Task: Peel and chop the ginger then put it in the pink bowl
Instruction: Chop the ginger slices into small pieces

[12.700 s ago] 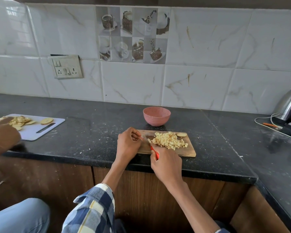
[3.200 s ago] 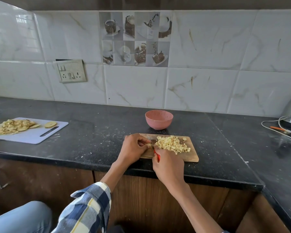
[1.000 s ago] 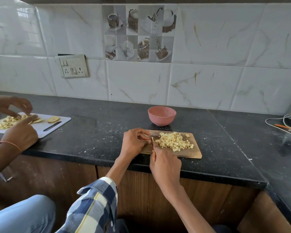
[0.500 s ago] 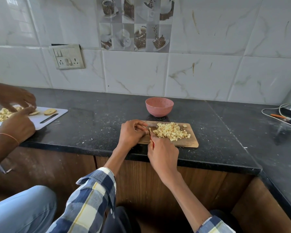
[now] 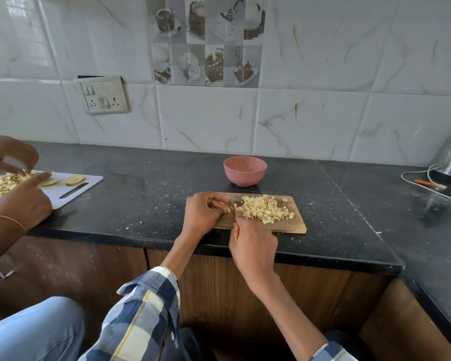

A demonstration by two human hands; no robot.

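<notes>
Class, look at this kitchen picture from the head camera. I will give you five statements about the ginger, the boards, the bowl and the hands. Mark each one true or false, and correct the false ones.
1. The round pink bowl stands on the black counter behind the rectangular wooden chopping board. True.
2. The pile of chopped yellow ginger cubes lies in that bowl. False: it lies on the wooden board.
3. The right hand holds a knife at the pile's left edge. True.
4. The left hand rests flat on the counter. False: its fingers curl round a small piece on the board.
5. The white plastic chopping board lies to the right of the wooden one. False: left.
</notes>
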